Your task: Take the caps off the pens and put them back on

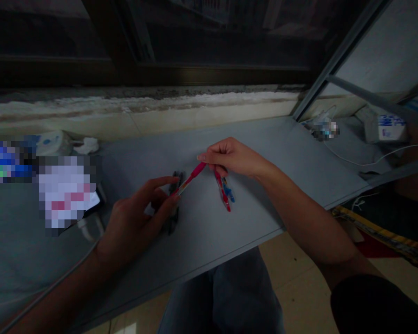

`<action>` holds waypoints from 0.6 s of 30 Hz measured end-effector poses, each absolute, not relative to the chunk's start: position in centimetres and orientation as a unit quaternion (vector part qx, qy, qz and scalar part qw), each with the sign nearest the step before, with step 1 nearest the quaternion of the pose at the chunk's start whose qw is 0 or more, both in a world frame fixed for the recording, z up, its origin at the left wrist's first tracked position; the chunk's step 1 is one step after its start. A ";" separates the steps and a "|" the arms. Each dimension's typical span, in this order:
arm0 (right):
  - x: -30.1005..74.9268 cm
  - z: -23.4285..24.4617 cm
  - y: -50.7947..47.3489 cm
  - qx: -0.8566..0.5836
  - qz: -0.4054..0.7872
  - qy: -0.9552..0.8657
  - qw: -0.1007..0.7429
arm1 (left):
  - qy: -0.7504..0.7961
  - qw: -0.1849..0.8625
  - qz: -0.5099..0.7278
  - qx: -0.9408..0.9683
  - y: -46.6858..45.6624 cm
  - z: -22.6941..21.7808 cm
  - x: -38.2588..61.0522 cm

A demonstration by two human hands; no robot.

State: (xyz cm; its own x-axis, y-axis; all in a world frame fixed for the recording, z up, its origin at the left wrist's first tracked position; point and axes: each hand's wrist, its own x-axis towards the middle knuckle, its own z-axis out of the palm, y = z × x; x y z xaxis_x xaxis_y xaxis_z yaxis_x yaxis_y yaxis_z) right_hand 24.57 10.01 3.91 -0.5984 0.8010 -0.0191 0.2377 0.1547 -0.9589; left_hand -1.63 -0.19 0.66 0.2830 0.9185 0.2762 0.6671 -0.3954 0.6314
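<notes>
Item: pink toothbrush (191,178), slim, light, stiff plastic (likely slick, best taken by the handle), spanning the gap between both hands above the grey counter (226,232), toward its middle. Left hand (135,222): narrow grip, fingertips on the lower end. Right hand (234,158): narrow grip, fingers closed on the upper end. Also: red-and-blue toothbrush (223,191), just below the right hand; dark object (174,204), unclear, under the left hand.
</notes>
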 end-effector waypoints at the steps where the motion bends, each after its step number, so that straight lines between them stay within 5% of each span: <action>1: 24.5 3.9 10.1 -0.371 0.542 -0.701 0.277 | 0.486 0.203 0.312 0.791 -0.3 0.6 -1.6; 7: 24.2 3.3 10.2 -0.371 0.559 -0.682 0.290 | 0.298 0.220 0.263 0.891 -0.3 -0.5 -1.4; 18: 23.1 2.5 10.0 -0.381 0.573 -0.683 0.245 | 0.278 0.245 0.248 0.895 -0.5 -0.4 -1.2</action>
